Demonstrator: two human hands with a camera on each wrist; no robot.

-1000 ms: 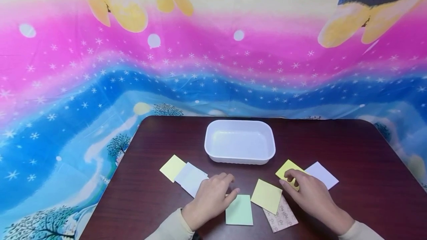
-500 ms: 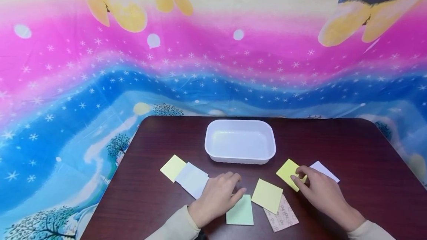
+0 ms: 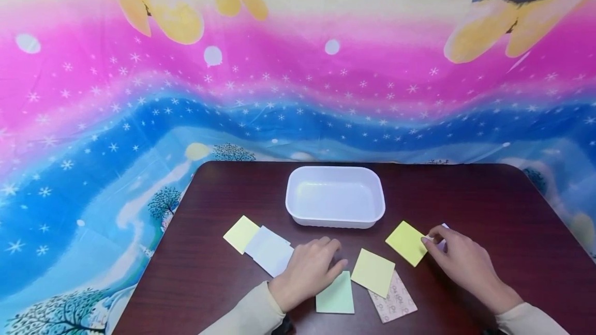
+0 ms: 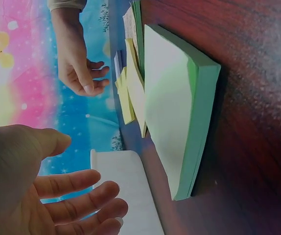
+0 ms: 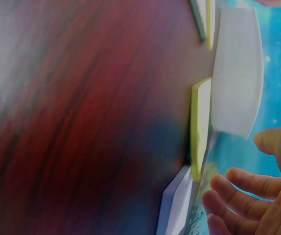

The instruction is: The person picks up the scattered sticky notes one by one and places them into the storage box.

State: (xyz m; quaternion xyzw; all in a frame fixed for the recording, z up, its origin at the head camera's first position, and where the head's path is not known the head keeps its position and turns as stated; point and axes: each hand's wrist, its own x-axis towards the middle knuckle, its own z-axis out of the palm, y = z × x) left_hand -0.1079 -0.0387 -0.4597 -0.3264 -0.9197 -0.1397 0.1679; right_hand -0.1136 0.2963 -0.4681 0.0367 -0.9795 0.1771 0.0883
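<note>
My left hand (image 3: 309, 270) hovers with relaxed fingers, holding nothing, between a light blue sticky note pad (image 3: 267, 251) and a green sticky note pad (image 3: 336, 294). In the left wrist view the green pad's thick edge shows close by, apart from the fingers. My right hand (image 3: 467, 262) hangs loosely bent over a pale lilac sticky note pad (image 5: 175, 200), covering most of it in the head view. In the right wrist view its fingers are apart from the pads. Just left of it lies a bright yellow sticky note pad (image 3: 406, 243).
A white plastic tray (image 3: 335, 221) stands towards the back of the dark wooden table (image 3: 223, 185). A pale yellow pad (image 3: 372, 273) overlaps a patterned pink pad (image 3: 393, 301) near the front middle. Another pale yellow pad (image 3: 240, 234) lies at the left, partly under the blue one.
My right hand has moved right, from over the bright yellow pad to over the lilac one. My left hand has drifted slightly right. The pads stay where they were.
</note>
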